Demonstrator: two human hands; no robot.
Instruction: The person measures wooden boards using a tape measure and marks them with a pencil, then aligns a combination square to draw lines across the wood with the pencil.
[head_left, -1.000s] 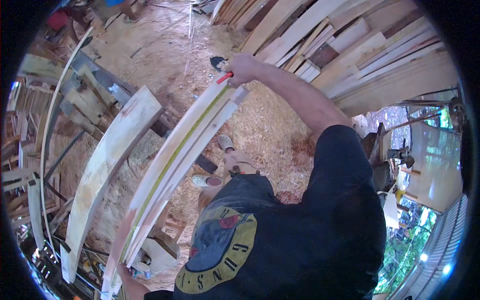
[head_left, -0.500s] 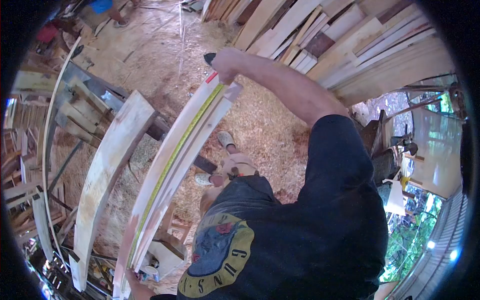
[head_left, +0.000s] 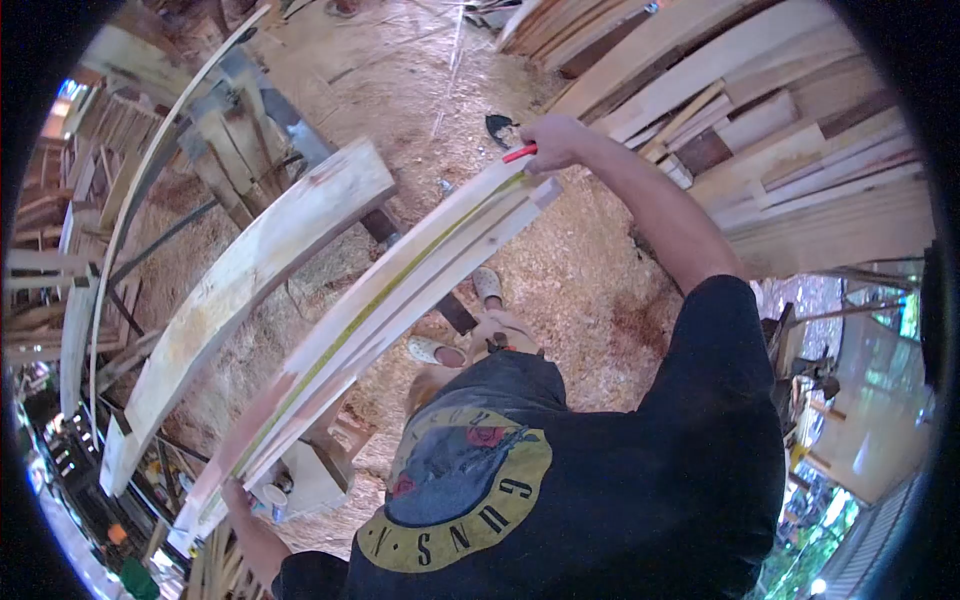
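A long, pale curved board runs diagonally, with narrower strips beside it. Stretched along it is a yellow measuring tape. At the far end my right hand is closed, with a red pencil-like stick at its fingers over the board's end. The black tape measure case shows just beyond those fingers; the exact hold is partly hidden. My left hand is at the near end, touching the board edge by the tape; its fingertips are mostly hidden.
A thick curved plank lies left of the measured board. Stacked boards fill the upper right. Wood shavings cover the floor around my feet. A white cup stands near my left arm. Timber frames stand at the upper left.
The view has swung, so the boards and both hands appear shifted in the frame. The red stick stands out more clearly at my right fingers, and the tape shows narrower and darker.
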